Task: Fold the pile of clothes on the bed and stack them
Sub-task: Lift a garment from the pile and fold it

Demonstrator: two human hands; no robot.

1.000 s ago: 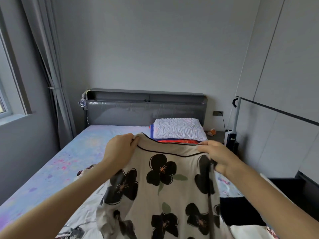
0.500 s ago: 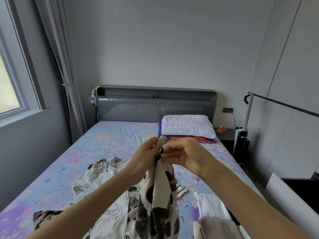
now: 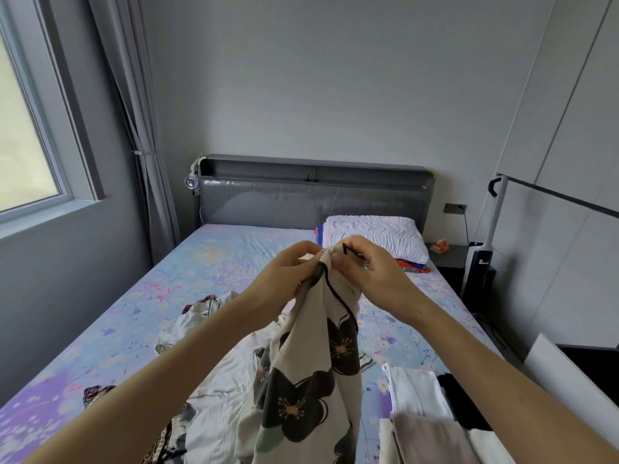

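Mid-frame, the left hand (image 3: pixel 284 276) and right hand (image 3: pixel 370 272) meet, both pinching the top edge of the floral garment (image 3: pixel 311 380), which hangs over the bed (image 3: pixel 140 316). Folded clothes (image 3: pixel 422 413) lie lower right.

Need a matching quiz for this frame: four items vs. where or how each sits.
Items:
1. floral garment
2. pillow
3. folded stack
4. curtain

States:
A. tied back beside the window
B. lies at the near right of the bed
C. hangs, pinched at the top by left hand and right hand
D. lies by the headboard

Pairs: 1-C, 2-D, 3-B, 4-A
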